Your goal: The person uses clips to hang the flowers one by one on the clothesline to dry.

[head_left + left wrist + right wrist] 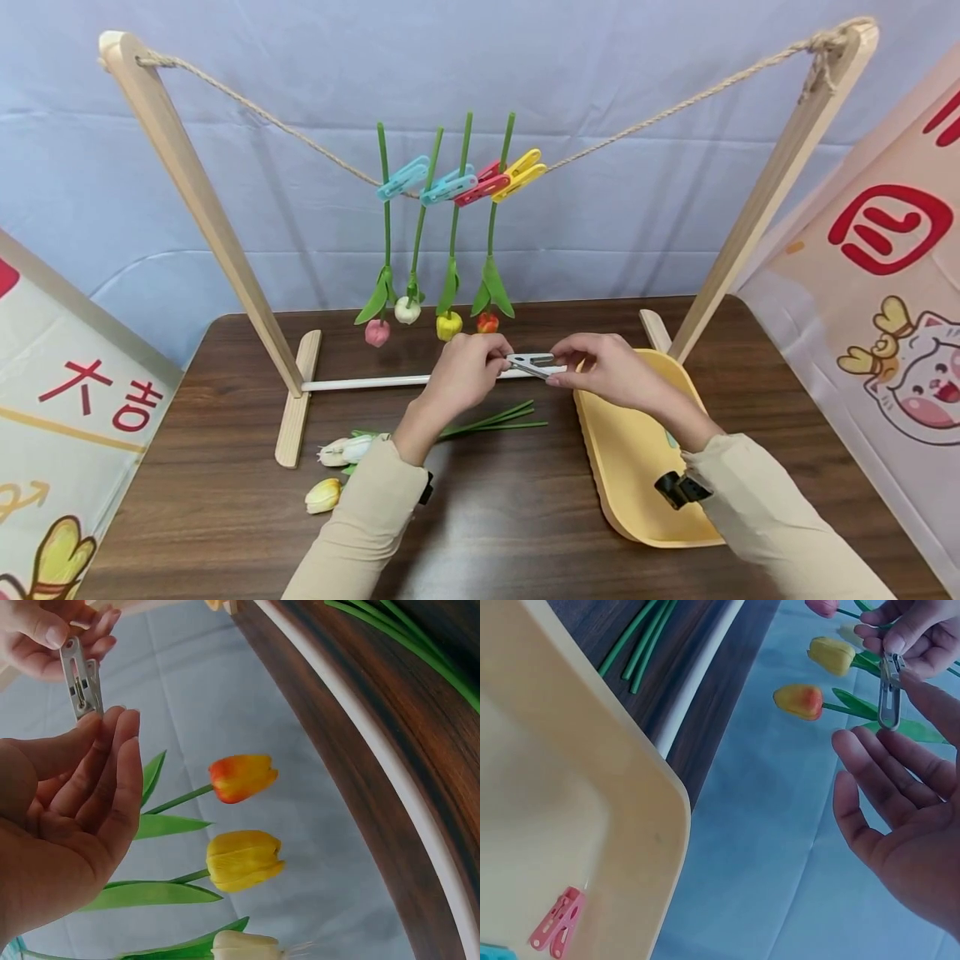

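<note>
A pale grey-white clothespin point(529, 362) is held between both hands, below the hanging tulips. My left hand point(467, 371) pinches one end of it between thumb and fingertips. At the other end, the thumb and fingers of my right hand point(615, 368) hold it, as the left wrist view shows. Behind the hands, a pink tulip point(377, 332), a white tulip point(407, 311), a yellow tulip point(244, 861) and an orange-red tulip point(798, 701) hang heads down from a sagging rope point(637, 127). Blue, red and yellow clothespins point(519, 176) clip their stems.
A wooden frame point(202, 208) with a white crossbar point(367, 383) stands on the brown table point(510, 508). Loose tulips point(324, 496) lie front left, partly behind the left forearm. A yellow tray point(611, 492) at right contains a pink clothespin point(557, 922) and a teal one point(495, 952).
</note>
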A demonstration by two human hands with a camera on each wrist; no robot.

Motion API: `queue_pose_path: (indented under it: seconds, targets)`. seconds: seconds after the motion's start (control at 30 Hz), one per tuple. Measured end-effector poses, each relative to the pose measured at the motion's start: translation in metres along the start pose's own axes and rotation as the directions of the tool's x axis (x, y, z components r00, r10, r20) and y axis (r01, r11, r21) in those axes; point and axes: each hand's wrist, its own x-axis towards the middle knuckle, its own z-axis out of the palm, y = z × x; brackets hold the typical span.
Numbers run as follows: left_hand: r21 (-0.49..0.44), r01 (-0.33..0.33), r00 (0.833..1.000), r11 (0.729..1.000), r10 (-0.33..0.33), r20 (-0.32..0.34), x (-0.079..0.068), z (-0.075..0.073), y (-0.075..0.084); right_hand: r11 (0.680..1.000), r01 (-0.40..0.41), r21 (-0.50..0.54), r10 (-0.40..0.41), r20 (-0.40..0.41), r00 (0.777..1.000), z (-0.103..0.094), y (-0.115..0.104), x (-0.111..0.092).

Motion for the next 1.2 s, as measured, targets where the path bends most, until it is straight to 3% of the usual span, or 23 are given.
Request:
queue_pose_path:
  seconds: [0.3, 0.43, 0.53, 0.6, 0.8, 0.9, 1.2]
  targets:
    - [-0.029, 0.022, 1.0, 0.999, -0.021, 0.017, 0.0, 0.001, -0.004, 0.999, 0.038, 0.034, -0.035, -0.079, 0.996, 0.002, 0.002, 0.0]
    - [0.043, 0.081, 0.994, 0.996, -0.084, 0.063, -0.004, -0.002, -0.009, 0.999, -0.008, 0.036, 0.013, -0.129, 0.992, -0.005, 0.006, -0.004]
    - [0.121, 0.162, 0.977, 0.979, -0.177, 0.12, -0.008, -0.004, -0.015, 0.997, -0.067, 0.047, 0.074, -0.152, 0.986, -0.012, 0.01, -0.007]
    - [0.168, 0.215, 0.956, 0.962, -0.242, 0.162, -0.013, -0.003, -0.021, 0.994, -0.092, 0.051, 0.099, -0.157, 0.983, -0.016, 0.013, -0.01]
    - [0.255, 0.317, 0.9, 0.914, -0.374, 0.223, -0.026, 0.007, -0.045, 0.995, -0.097, -0.016, 0.094, -0.154, 0.984, -0.025, 0.026, -0.019]
    - [0.26, 0.345, 0.889, 0.902, -0.403, 0.218, -0.034, 0.014, -0.056, 0.995, -0.1, -0.029, 0.095, -0.145, 0.985, -0.028, 0.03, -0.024]
    - [0.296, 0.37, 0.881, 0.881, -0.434, 0.191, -0.047, 0.036, -0.074, 0.983, -0.182, -0.002, 0.181, -0.116, 0.977, -0.028, 0.039, -0.031]
